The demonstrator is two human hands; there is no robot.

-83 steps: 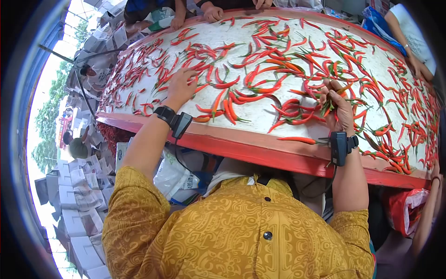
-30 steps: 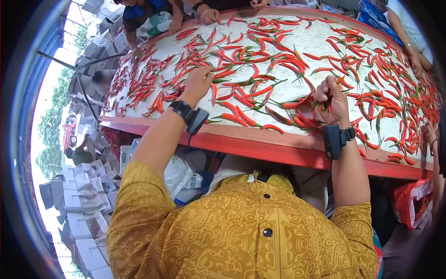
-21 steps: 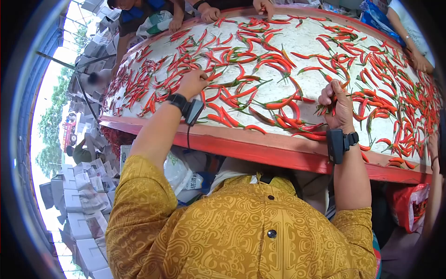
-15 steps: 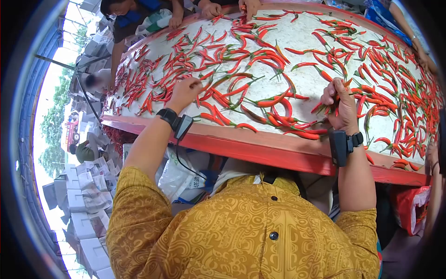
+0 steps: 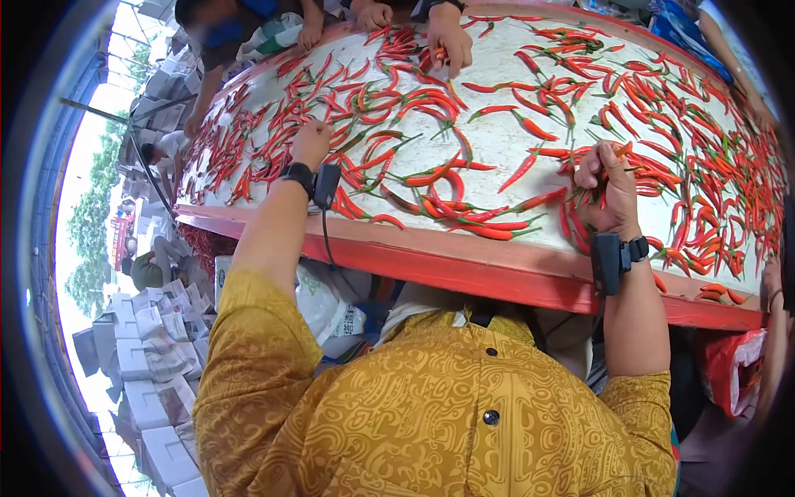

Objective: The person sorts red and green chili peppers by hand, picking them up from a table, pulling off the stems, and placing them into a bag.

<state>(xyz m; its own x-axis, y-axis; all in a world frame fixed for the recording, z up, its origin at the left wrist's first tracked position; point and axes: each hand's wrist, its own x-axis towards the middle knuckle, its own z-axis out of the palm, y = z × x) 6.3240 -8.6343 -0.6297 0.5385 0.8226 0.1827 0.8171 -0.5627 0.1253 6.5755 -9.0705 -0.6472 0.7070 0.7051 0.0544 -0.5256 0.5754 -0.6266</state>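
Many red chilli peppers with green stems lie spread over a white table top with a pink-red rim. My left hand is over the peppers on the left side, its fingers bent together; whatever is between the fingertips is too small to make out. My right hand is closed around a few chilli peppers, their ends showing above and beside the fingers, close to the near rim. More peppers lie around and behind it.
Across the table a co-worker's hand holds a pepper, with other people's hands beside it. Another person's arm reaches in at the right. A red bag hangs below the right rim. White boxes are stacked at the left.
My left hand has moved a little left. The peppers in front of me have shifted left. A co-worker's hand across the table has come further in over the peppers.
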